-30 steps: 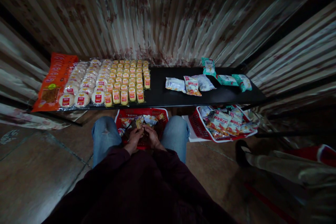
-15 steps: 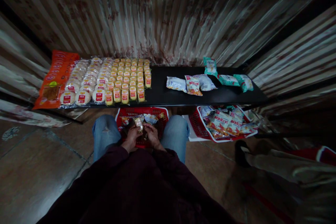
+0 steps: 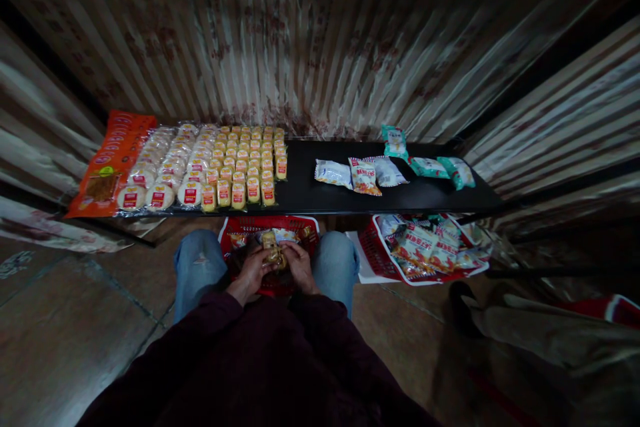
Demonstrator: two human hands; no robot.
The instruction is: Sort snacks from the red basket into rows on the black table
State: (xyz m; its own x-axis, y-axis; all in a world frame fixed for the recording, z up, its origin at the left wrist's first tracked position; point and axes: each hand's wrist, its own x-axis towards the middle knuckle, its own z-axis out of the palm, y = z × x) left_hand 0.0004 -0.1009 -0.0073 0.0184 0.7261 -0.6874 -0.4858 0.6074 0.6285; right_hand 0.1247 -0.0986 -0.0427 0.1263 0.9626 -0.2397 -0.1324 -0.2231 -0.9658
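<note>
One gold-wrapped packet [image 3: 273, 257] is held above the red basket [image 3: 250, 223], which stands between the person's knees [image 3: 200, 267], below the front edge of the black shelf [image 3: 305, 199]. Left hand [image 3: 253, 269]: grip clamped on the packet from its left side. Right hand [image 3: 299, 263]: fingers bent, tips at the packet's right side; whether this grip is clamped on it or only in contact cannot be told. A pale yellow wrapped piece [image 3: 269, 239] projects just beyond the packet; whether the two are separate cannot be told. Basket contents: wrapped items, largely in shadow. Shelf layout, left edge to right edge: an orange bag [image 3: 113, 167] at the left edge; clear-wrapped white rounds [image 3: 160, 196] in three columns running from back edge to front edge; yellow packs [image 3: 239, 196] with red labels, in close columns directly beside the rounds; three white bags [image 3: 333, 173], grouped right of the shelf's middle; three green packs [image 3: 429, 167], one at the back edge, two toward the right edge. Second basket [image 3: 377, 257]: red, below the front edge toward the right corner, filled with printed bags [image 3: 417, 243]. A co-worker's leg [image 3: 530, 330] and dark shoe [image 3: 463, 310] are at the right, on the tiled floor [image 3: 390, 340].
</note>
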